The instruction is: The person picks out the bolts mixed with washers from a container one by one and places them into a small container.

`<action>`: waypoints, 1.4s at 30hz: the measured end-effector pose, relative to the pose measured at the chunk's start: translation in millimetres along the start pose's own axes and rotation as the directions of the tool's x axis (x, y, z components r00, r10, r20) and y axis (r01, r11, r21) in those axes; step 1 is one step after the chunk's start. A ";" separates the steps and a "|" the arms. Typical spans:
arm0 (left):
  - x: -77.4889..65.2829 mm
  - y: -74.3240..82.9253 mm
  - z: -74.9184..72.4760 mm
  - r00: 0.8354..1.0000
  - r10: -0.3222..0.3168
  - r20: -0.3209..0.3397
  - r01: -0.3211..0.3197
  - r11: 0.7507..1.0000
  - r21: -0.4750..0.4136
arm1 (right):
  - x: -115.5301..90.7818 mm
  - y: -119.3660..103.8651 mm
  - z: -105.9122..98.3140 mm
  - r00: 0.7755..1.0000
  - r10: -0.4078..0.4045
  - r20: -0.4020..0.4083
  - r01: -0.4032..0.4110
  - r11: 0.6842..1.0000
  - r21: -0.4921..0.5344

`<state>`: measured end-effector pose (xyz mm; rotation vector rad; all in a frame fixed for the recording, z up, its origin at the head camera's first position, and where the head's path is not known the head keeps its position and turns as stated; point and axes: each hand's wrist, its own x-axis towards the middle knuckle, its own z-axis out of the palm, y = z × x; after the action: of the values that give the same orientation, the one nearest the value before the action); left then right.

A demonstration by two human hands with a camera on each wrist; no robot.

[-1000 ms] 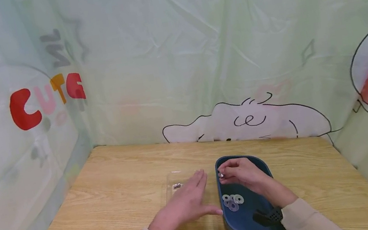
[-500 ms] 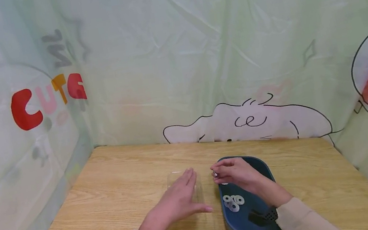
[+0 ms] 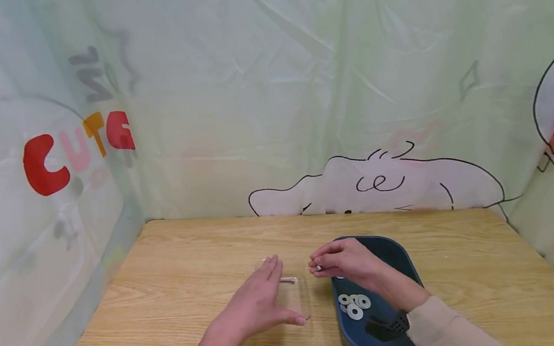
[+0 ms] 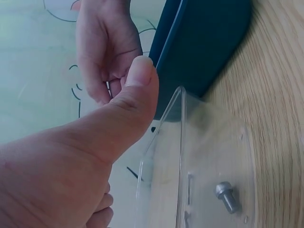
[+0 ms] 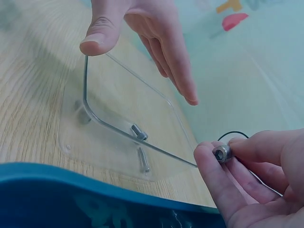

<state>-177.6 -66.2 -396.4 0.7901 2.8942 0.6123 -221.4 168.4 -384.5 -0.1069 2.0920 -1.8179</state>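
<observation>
My right hand [image 3: 354, 261] pinches a socket head screw [image 5: 223, 153] between thumb and fingertips, its hex recess showing in the right wrist view. It is at the left side of a dark blue bin [image 3: 352, 342], beside a clear plastic box [image 4: 213, 137]. Over that box is my left hand [image 3: 253, 307], its fingers straight and thumb spread, holding nothing. Whether the left thumb touches the box's rim I cannot tell. Inside the box lie several screws, among them a short one [image 4: 228, 197] and a longer one [image 5: 144, 160].
Several flat washers [image 3: 355, 311] lie grouped in the blue bin. Both containers stand on a wooden table [image 3: 173, 278]. A printed curtain [image 3: 238, 81] hangs behind the table and along its sides.
My right hand has moved left with the screw, from over the bin toward the clear box. My left hand has shifted left, uncovering more of the box's right side.
</observation>
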 end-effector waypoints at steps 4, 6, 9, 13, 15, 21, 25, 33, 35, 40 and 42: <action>-1.6 -3.8 0.9 1.000 0.013 -0.009 -0.013 1.000 0.013 | 1.8 -0.2 3.7 1.000 -0.001 -0.003 0.001 1.000 -0.024; -2.7 -5.9 1.8 1.000 0.014 -0.012 -0.014 1.000 0.017 | 3.1 0.7 5.7 1.000 -0.004 0.004 0.004 0.999 -0.034; -4.8 -8.9 3.2 1.000 0.010 -0.016 -0.010 1.000 0.022 | 4.9 2.6 9.4 1.000 -0.014 0.024 0.015 0.999 -0.038; -8.9 -13.2 4.4 0.999 -0.002 -0.035 0.003 1.000 0.029 | 5.7 3.5 16.1 0.998 -0.026 0.050 0.028 0.999 -0.043; -11.0 -15.7 4.8 0.999 -0.013 -0.044 0.014 0.999 0.035 | 6.2 3.2 19.8 0.998 -0.026 0.052 0.029 0.998 -0.060; -14.8 -21.7 5.5 0.999 -0.042 -0.029 0.043 0.997 0.065 | 7.2 1.1 29.0 0.998 0.007 0.064 0.001 0.992 -0.125; -15.5 -24.8 4.5 0.996 -0.082 -0.026 0.083 0.995 0.048 | 8.2 -0.4 34.8 0.996 0.011 0.090 0.003 0.989 -0.150; -16.7 -28.8 4.5 0.992 -0.126 -0.009 0.126 0.992 0.028 | 11.5 -0.4 41.1 0.994 0.011 0.111 0.011 0.981 -0.195; -16.7 -28.9 4.6 0.992 -0.124 -0.013 0.125 0.991 0.037 | 11.6 -0.8 42.0 0.993 0.012 0.115 0.013 0.976 -0.218; -16.5 -29.4 4.9 0.991 -0.132 -0.015 0.133 0.990 0.044 | 9.0 -4.0 44.0 0.994 0.021 0.111 0.008 0.967 -0.255; -16.5 -29.9 5.3 0.991 -0.137 -0.013 0.137 0.990 0.042 | 8.0 -5.4 44.8 0.995 0.024 0.101 0.003 0.965 -0.264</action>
<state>-176.6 -96.2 -413.6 0.5877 2.9490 0.5431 -215.5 123.0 -385.6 -0.2526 2.2435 -1.4847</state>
